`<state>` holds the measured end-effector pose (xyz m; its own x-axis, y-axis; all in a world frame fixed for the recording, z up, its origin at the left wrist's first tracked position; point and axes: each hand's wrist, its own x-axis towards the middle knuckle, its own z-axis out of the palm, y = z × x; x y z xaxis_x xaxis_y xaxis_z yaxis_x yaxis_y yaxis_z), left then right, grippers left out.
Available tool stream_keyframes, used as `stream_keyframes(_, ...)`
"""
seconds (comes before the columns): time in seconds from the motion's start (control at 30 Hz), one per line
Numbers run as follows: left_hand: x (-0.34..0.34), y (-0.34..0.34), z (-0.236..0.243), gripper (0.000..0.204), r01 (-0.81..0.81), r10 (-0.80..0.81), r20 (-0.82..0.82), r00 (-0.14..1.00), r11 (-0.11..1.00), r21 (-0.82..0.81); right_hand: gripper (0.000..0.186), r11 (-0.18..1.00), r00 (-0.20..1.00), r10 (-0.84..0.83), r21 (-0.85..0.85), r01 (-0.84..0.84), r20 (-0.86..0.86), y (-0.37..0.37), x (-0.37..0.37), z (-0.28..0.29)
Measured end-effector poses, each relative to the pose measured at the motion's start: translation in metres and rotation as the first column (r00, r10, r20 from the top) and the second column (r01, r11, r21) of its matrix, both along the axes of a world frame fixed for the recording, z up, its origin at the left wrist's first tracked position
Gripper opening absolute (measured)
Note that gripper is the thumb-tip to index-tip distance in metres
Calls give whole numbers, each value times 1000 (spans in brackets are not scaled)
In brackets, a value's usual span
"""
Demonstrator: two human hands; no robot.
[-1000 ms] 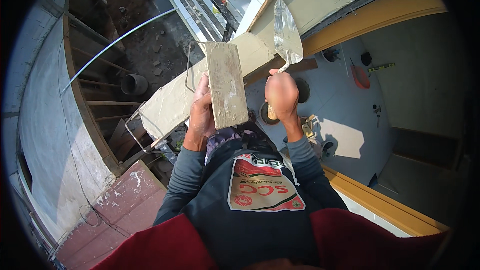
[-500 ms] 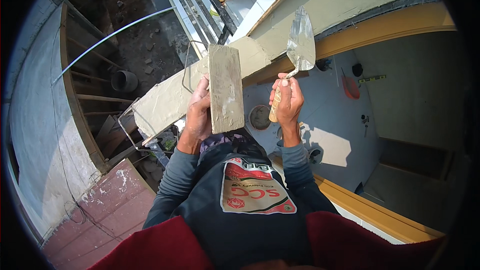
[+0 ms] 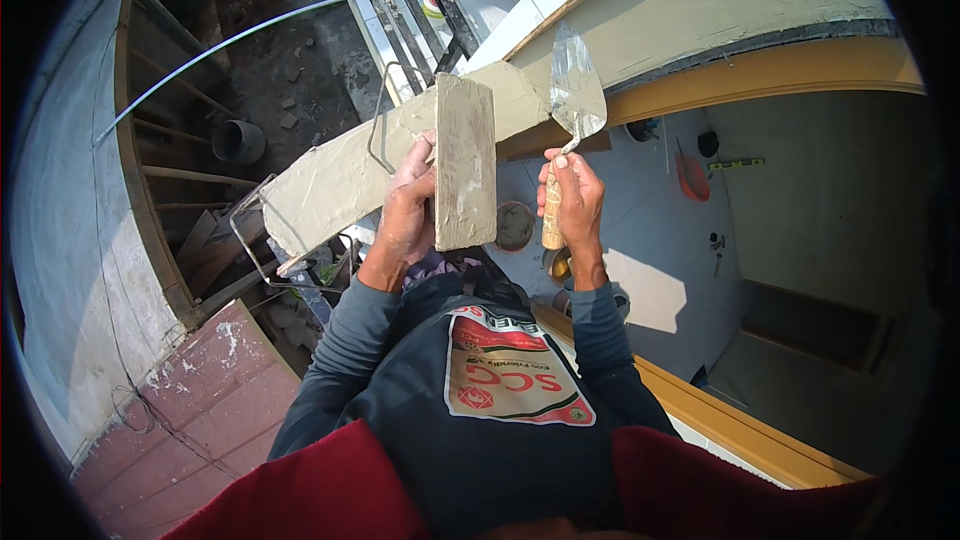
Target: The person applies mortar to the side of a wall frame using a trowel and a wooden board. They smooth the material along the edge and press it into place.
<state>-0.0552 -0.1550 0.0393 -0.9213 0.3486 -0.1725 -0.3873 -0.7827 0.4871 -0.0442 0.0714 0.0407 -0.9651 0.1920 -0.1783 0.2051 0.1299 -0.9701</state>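
Note:
My left hand (image 3: pixel 407 208) grips a flat wooden plastering float (image 3: pixel 467 160) from behind, its mortar-smeared face turned toward me and its long side upright. The float's handle is hidden behind the board. To its right, my right hand (image 3: pixel 574 200) is closed round the wooden handle of a pointing trowel (image 3: pixel 577 90). The trowel's shiny blade points up and away from me, with only thin smears on it. Beyond both hands runs a ledge coated in wet grey mortar (image 3: pixel 340 180), held by bent metal rod clamps (image 3: pixel 240 230).
Far below on the right lies a tiled floor (image 3: pixel 640 220) with a round mortar bucket (image 3: pixel 514 226), a red basin (image 3: pixel 692 177) and a yellow level (image 3: pixel 737 164). A yellow-orange beam (image 3: pixel 770 75) borders the plastered strip. On the left are a curved grey wall (image 3: pixel 70 210) and a dark bucket (image 3: pixel 238 142).
The float has moved slightly right and up in my left hand. The trowel has shifted a little left, closer to the float. The whole view has turned slightly.

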Motion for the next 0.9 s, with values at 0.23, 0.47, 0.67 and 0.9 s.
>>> stream_keyframes(0.23,0,0,-1,52,14,-13,6,1000,999,-35,33,994,995,3,109,-14,98,2,5,1)
stream_keyframes(0.47,1,-2,3,53,16,-16,18,1000,1000,-19,32,981,991,-56,179,77,-121,1,9,58)
stream_keyframes(0.67,1,-1,-1,48,13,-13,28,1000,1000,10,34,981,1000,24,193,-27,18,6,19,74)
stream_keyframes(0.9,-2,1,-7,41,33,-33,40,999,999,2,33,965,971,47,241,-105,236,6,14,54)
